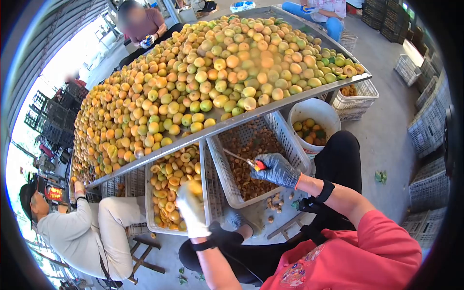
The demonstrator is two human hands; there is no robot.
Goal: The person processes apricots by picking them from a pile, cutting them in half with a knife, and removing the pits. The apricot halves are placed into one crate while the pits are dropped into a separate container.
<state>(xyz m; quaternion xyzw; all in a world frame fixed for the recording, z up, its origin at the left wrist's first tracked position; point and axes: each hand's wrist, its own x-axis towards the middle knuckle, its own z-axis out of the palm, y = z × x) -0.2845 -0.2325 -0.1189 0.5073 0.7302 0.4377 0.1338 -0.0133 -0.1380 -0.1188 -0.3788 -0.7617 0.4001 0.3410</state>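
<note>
My left hand point(192, 211), in a white glove, is smeared by motion above a crate of halved apricots point(166, 195). A blurred yellow-orange apricot point(195, 187) is at its fingertips, moving with the hand; whether it is whole or halved I cannot tell. In a grey glove, my right hand point(276, 171) is closed around the red and yellow handle of a thin-bladed knife point(237, 155). Its blade points left, over a crate of brown apricot stones point(246, 176). Above both crates, a large heap of whole apricots point(193, 82) covers a metal-edged table.
The table's metal rim point(232, 122) runs just beyond my hands. A white bucket point(314, 112) holding some fruit stands by my right knee. Co-workers sit at the left point(72, 227) and across the table. Stacked crates point(432, 121) line the right side; leaves and stones lie on the floor.
</note>
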